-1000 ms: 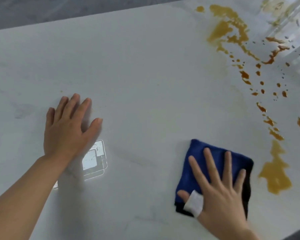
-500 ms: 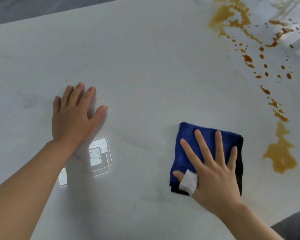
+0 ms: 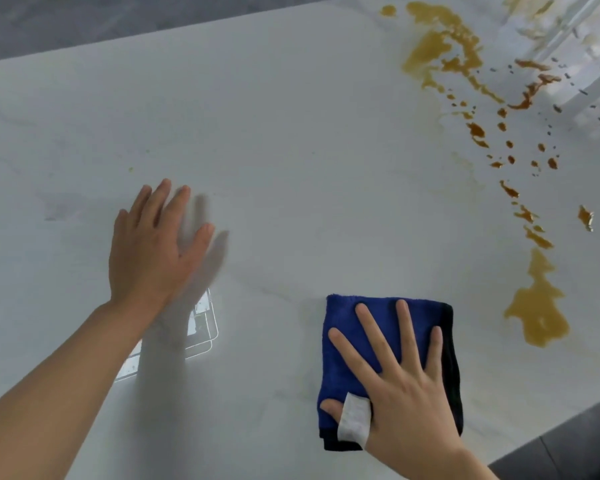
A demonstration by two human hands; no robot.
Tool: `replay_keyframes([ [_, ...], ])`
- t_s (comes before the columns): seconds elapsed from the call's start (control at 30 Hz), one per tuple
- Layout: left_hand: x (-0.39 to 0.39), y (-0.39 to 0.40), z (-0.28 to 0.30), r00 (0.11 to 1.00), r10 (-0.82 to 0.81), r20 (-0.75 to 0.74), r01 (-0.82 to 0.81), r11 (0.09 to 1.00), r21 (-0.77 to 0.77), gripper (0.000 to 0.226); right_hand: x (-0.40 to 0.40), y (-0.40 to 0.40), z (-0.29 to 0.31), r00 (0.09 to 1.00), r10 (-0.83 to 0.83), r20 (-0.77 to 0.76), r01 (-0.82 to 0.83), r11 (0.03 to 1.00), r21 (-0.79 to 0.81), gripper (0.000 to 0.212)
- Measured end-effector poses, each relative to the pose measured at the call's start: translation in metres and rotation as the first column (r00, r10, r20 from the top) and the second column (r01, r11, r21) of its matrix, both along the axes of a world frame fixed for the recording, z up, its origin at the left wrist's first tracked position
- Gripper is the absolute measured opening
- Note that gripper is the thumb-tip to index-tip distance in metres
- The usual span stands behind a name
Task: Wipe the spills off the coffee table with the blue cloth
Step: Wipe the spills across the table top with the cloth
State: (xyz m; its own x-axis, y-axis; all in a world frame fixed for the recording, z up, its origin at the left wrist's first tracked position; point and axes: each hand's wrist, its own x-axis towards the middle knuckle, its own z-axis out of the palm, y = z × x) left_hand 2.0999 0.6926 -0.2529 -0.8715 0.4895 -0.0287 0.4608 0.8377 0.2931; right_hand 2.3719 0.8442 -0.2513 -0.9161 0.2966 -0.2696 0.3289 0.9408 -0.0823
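R hand (image 3: 400, 393) flat, grip released, fingers spread pressing folded blue cloth (image 3: 347, 327) on white marble surface (image 3: 291, 150). L hand (image 3: 149, 244) flat, released. Brown spills (image 3: 537, 306) to right.

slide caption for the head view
Right hand presses blue cloth flat beside brown spills on the white coffee table.
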Motion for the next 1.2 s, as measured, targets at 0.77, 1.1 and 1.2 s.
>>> replay_keyframes([
  [0.77,0.187,-0.018,-0.008,0.992,-0.123,0.026,0.125,0.986,-0.108,0.062,0.02,-0.002,-0.005,0.994,0.092,-0.062,-0.091,0.996,0.012,0.076],
  [1.1,0.189,-0.017,-0.01,0.994,-0.112,0.01,0.112,0.987,-0.114,0.064,-0.013,0.003,-0.007,0.977,0.125,-0.173,-0.123,0.992,0.022,0.067],
  [1.2,0.189,-0.017,-0.007,0.995,-0.095,0.029,0.097,0.988,-0.119,0.065,-0.027,0.027,-0.005,0.992,0.051,-0.117,-0.044,0.997,0.06,0.066],
])
